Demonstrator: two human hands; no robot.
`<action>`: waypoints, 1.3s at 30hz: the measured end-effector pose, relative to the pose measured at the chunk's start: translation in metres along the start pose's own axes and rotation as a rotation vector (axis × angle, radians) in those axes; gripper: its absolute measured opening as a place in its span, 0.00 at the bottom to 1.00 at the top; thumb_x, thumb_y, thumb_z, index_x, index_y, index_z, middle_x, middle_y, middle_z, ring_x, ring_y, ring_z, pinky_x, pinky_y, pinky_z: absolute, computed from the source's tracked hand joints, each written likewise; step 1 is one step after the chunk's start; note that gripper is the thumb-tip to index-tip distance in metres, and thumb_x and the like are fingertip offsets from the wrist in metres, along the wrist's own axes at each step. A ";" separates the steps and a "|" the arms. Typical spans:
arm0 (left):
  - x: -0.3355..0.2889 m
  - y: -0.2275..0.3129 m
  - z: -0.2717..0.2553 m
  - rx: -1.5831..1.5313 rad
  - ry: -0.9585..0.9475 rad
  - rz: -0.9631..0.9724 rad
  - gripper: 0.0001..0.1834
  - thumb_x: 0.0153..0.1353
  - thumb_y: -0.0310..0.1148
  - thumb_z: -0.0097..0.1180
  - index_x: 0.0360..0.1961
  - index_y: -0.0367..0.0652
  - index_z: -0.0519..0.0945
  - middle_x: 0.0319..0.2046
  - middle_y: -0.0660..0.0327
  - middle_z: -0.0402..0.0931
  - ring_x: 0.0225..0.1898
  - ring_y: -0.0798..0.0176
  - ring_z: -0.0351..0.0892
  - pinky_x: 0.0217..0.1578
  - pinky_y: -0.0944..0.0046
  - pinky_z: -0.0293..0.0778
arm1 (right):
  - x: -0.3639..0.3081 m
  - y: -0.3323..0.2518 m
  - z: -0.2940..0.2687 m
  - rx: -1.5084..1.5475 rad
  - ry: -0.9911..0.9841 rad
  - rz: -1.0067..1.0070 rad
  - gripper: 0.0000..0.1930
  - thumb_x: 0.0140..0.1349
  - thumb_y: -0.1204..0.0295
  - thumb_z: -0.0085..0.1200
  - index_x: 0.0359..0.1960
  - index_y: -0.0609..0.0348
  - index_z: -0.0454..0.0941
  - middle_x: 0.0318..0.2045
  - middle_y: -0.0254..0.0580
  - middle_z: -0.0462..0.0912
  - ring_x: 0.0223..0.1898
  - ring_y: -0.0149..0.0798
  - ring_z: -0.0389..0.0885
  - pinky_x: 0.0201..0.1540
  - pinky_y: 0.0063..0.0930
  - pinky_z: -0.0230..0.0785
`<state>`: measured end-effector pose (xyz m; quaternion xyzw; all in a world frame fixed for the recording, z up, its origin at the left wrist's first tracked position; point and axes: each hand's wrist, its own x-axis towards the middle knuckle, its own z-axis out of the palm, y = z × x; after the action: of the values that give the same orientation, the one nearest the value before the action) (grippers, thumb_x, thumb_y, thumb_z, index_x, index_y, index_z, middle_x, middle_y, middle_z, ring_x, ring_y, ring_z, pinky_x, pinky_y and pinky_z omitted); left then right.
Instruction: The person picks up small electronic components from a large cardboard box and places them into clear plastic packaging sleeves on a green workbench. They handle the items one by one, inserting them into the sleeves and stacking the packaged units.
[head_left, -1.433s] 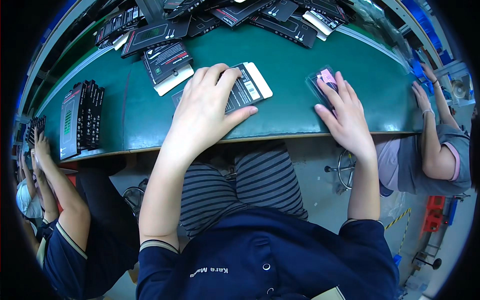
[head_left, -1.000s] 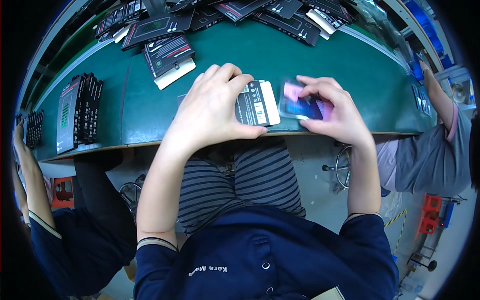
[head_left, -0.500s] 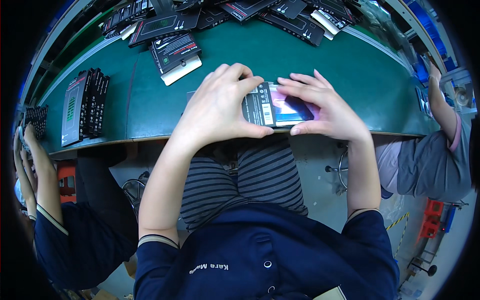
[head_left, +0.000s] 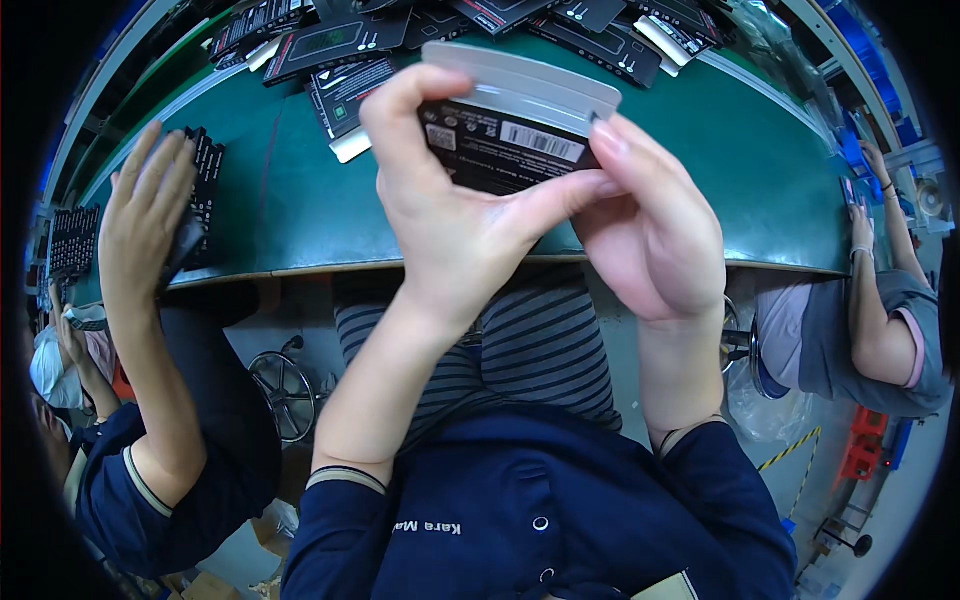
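head view: the person's left hand (head_left: 455, 215) and right hand (head_left: 650, 240) lift a flat black pack (head_left: 505, 145) with a pale grey flap along its top edge, held up above the near rim of the green table (head_left: 700, 160) and close to the camera. the left hand's fingers are clamped on the pack, index finger curled over its left end and thumb (head_left: 560, 200) stretched along its lower edge. the right hand's fingertips (head_left: 605, 135) press together against the pack's right end, palm turned toward the left hand, the two hands touching below the pack. on the table behind, a loose spread of similar black packs (head_left: 345, 85) lies near the far edge, well apart from the one held. at the left, a co-worker's hand (head_left: 145, 215) in a dark blue sleeve rests with fingers spread on a row of black packs (head_left: 205, 195) stood on edge at the table's left end. at the right, another co-worker's arm (head_left: 880, 290) in a grey sleeve reaches to the table rim. below the hands show striped trousers (head_left: 540, 345) and a navy jacket (head_left: 540, 500).
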<state>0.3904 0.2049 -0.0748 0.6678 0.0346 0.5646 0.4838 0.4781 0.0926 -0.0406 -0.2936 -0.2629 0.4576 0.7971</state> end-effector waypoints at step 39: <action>0.018 -0.014 -0.263 0.592 0.168 -0.621 0.21 0.65 0.26 0.57 0.59 0.35 0.74 0.54 0.52 0.75 0.51 0.58 0.78 0.49 0.60 0.76 | 0.008 0.048 -0.034 -1.173 -0.145 -0.416 0.07 0.54 0.74 0.63 0.27 0.62 0.77 0.37 0.49 0.84 0.45 0.49 0.82 0.50 0.37 0.73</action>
<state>0.1965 0.3822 -0.0989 0.6873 0.4334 0.4106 0.4136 0.4775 0.1110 -0.0972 -0.5929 -0.5755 0.0912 0.5559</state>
